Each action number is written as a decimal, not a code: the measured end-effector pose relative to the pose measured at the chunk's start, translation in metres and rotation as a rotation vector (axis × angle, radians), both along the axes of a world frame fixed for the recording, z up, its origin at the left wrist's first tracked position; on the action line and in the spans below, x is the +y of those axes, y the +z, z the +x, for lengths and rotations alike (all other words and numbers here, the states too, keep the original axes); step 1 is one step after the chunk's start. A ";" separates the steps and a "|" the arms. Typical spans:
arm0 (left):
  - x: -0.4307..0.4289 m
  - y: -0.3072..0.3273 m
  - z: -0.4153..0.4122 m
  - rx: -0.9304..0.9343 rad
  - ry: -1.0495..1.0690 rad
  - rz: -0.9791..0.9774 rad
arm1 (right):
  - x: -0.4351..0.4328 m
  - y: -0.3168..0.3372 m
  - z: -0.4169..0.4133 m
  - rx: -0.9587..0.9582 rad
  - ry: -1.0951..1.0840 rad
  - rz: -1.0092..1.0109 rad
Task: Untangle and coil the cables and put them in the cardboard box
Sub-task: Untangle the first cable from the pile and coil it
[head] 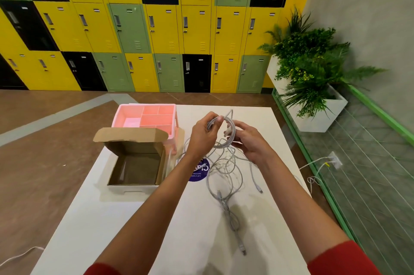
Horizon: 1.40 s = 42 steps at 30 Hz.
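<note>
Head view: L hand (202, 134) & R hand (251, 141) pinch cable coil (220, 146), seemingly upright.

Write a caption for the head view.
Left hand and right hand hold a grey cable coil above tangled cables, beside the open cardboard box.

Cable coil (224, 133) held between both hands, above table (107, 225). Left hand (202, 134) grips coil's left side; right hand (251, 140) pinches its right side. Loose cables (226, 174) on table directly below hands, trailing from there toward near edge. Cardboard box (134, 145) on table, left of left hand, lid flap raised at far side. Compartment tray (121, 113) just behind box, far-left of left hand. Round sticker (198, 174) on table under left wrist. Planter (313, 68) on floor, far right of right hand. Lockers (156, 28) well behind both hands.
</note>
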<state>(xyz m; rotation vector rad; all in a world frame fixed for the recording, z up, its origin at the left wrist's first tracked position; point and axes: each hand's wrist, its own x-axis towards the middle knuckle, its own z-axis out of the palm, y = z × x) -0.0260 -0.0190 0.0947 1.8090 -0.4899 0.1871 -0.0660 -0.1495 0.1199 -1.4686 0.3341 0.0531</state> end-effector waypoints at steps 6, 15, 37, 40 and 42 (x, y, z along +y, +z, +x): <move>0.002 -0.003 0.003 0.012 0.002 0.003 | -0.002 0.007 -0.002 0.043 0.070 -0.051; 0.006 -0.003 0.003 0.007 0.006 0.015 | -0.010 0.015 -0.005 0.006 0.296 -0.194; 0.027 -0.012 0.012 0.093 0.205 -0.010 | 0.008 0.030 -0.018 -0.087 0.488 -0.524; 0.031 -0.011 0.012 0.073 0.229 0.040 | 0.003 0.035 -0.020 -0.163 0.547 -0.586; 0.032 -0.011 0.013 0.067 0.230 0.046 | 0.000 0.039 -0.021 -0.206 0.578 -0.609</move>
